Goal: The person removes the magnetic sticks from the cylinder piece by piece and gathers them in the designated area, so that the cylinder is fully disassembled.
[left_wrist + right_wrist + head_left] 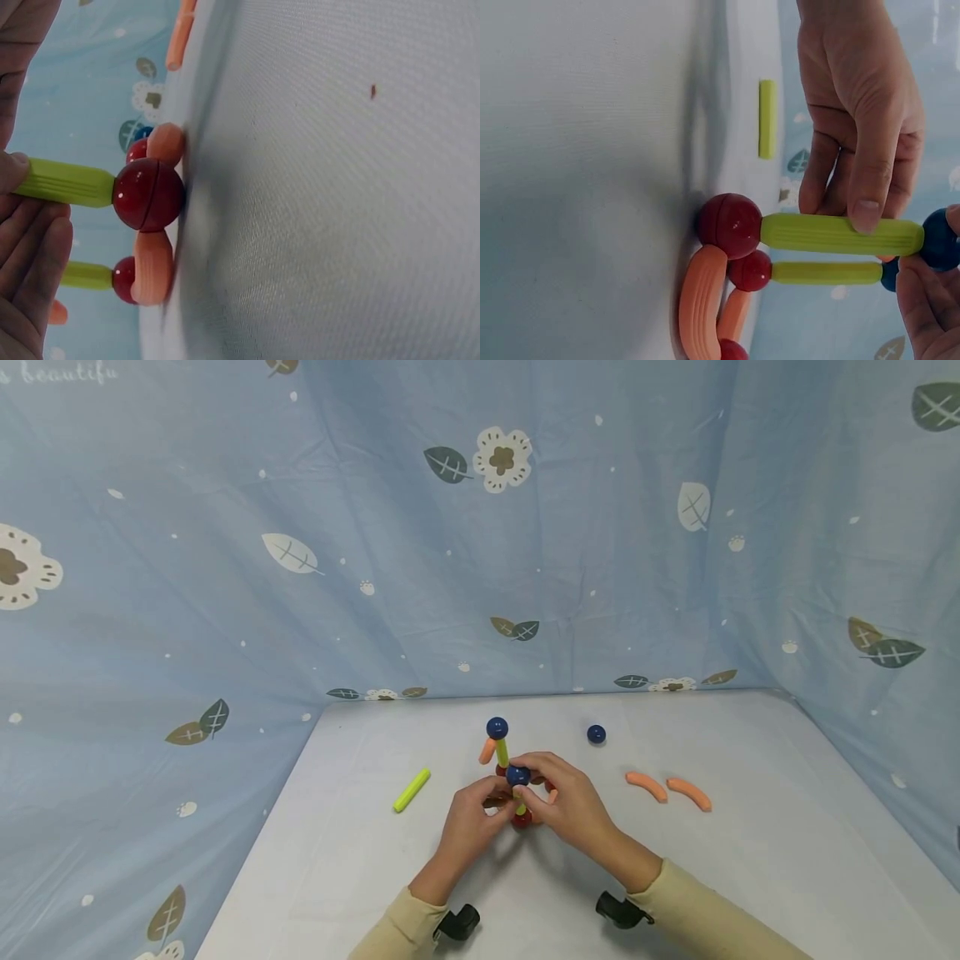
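Observation:
A magnetic-rod-style structure of balls and sticks stands on the white table between my hands. My left hand (471,818) pinches an upright yellow-green stick (810,234), its thumb along the side. On top of that stick sits a blue ball (517,776), which my right hand (573,806) grips with thumb and fingers. A red ball (729,225) joins the stick's lower end to a curved orange piece (703,304) low at the table. Behind, a second green stick (502,753) carries another blue ball (497,728), with an orange stick (488,751) slanting down from it.
Left of the structure lies a loose green stick (412,791). A loose blue ball (596,734) is at the back right, and two curved orange pieces (647,786) lie further right. A patterned blue curtain (450,577) borders the table.

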A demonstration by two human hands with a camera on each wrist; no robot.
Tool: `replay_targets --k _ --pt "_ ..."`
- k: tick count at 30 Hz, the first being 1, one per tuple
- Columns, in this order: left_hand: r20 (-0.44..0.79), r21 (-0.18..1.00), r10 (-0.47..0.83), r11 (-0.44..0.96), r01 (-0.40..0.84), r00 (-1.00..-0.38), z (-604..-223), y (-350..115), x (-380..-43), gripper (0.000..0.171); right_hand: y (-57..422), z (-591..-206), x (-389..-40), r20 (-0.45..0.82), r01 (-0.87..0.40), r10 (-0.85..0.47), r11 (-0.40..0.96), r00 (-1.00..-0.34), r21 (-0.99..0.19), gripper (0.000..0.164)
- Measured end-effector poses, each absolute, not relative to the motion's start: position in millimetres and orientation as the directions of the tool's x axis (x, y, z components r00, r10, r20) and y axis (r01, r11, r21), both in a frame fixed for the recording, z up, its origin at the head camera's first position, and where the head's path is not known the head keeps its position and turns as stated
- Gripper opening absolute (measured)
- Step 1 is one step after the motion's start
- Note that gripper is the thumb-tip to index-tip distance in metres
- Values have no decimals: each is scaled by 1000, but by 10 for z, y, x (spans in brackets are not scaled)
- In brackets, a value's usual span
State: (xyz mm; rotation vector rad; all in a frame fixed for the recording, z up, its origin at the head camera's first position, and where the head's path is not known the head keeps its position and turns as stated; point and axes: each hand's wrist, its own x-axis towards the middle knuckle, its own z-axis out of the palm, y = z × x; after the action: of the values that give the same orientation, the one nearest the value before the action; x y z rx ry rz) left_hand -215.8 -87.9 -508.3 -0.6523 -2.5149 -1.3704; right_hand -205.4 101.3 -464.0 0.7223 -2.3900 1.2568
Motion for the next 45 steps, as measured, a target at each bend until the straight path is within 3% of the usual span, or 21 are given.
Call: replay_targets --k 13,25,37,45 --pt "379 750 289 460 475 -879 -5056 -876 -2144 17 1118 -4730 -2100 560 -600 -232 428 -796 -676 40" --pt "346 762 290 468 448 -892 -5049 -882 -2144 17 1630 -4900 -2620 452 -433 -129 599 -883 -674 41" --pt "345 766 291 462 447 -892 -5034 -885 -2136 19 1898 -4945 -3104 268 -319 -210 819 -940 -478 41" --pt "347 767 301 454 454 -888 -5054 -893 -2138 18 1897 -5054 -3292 221 -286 -213 877 -952 -386 40"
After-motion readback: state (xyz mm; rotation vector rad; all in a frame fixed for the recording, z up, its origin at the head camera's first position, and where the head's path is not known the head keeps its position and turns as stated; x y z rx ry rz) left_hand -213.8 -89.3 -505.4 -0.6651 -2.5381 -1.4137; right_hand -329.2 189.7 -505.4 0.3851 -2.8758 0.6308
